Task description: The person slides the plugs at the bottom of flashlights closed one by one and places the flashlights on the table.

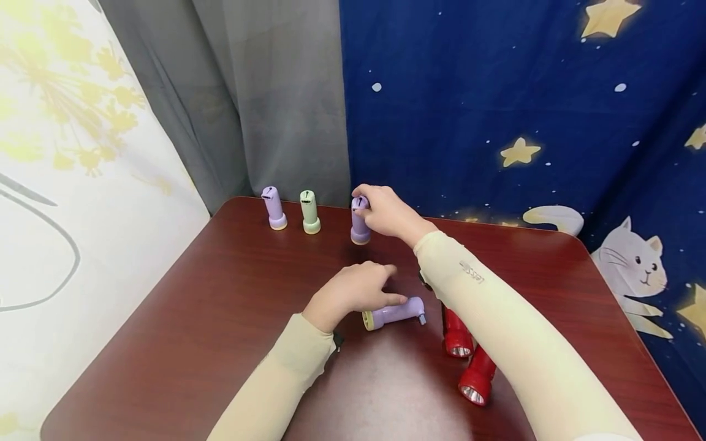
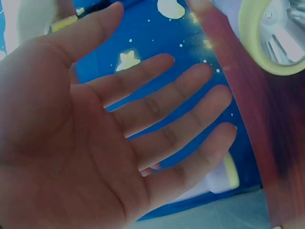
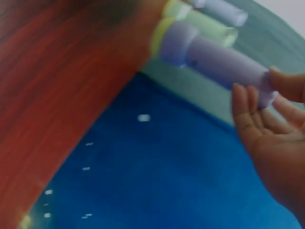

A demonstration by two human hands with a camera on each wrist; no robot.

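My right hand (image 1: 386, 211) pinches the tail end of a purple flashlight (image 3: 224, 59) between thumb and fingers. This flashlight points head down near the table's back edge and appears slightly above the surface, a dark shadow beneath it. In the head view my left hand (image 1: 358, 286) is beside another purple flashlight (image 1: 398, 312), which lies on its side with its yellow-rimmed head to the left. The left wrist view shows that left hand's fingers (image 2: 167, 136) spread and straight, holding nothing. Whether the fingertips touch the lying flashlight cannot be made out.
Standing head down at the back left are a purple flashlight (image 1: 274, 209) and a green flashlight (image 1: 310, 213). Two red flashlights (image 1: 456, 335) lie under the right forearm, partly hidden by it. Curtains (image 1: 298, 104) hang behind the brown table (image 1: 220, 294).
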